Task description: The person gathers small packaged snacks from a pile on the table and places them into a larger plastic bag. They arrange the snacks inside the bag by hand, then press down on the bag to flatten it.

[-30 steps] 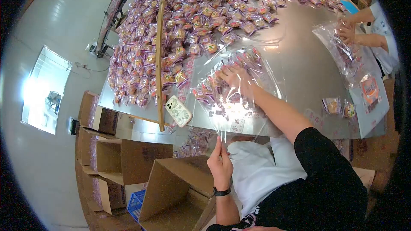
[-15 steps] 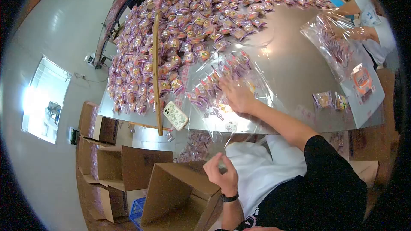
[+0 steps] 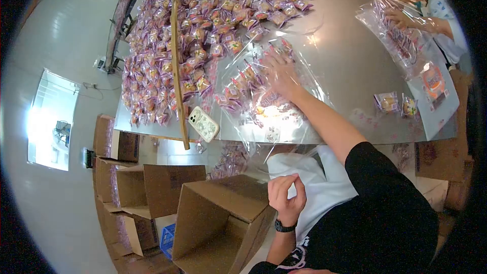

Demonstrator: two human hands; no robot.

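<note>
On the metal table lies a large clear plastic bag [image 3: 299, 116] with printing near its mouth. Rows of small wrapped snack packets [image 3: 248, 78] sit inside it. My right hand [image 3: 280, 75] rests on the bag over these packets, its fingers spread and flat. Below the table edge, in front of my white trousers, is my left hand [image 3: 287, 195], with a black watch on its wrist. Its thumb and forefinger meet in a pinch, and I cannot tell what is between them. The bag's loose end hangs over the edge, just above this hand.
A huge pile of wrapped packets [image 3: 213, 20] covers the table's far and left parts, with a wooden strip [image 3: 177, 71] across it. A phone [image 3: 204, 124] lies near the edge. Open cardboard boxes [image 3: 218, 223] stand below. At right, another person's hands [image 3: 406, 18] handle a filled bag.
My right hand has slid slightly up and left over the packets in the bag. My left hand has shifted right and up, its fingers still pinched. The whole view has tilted a little.
</note>
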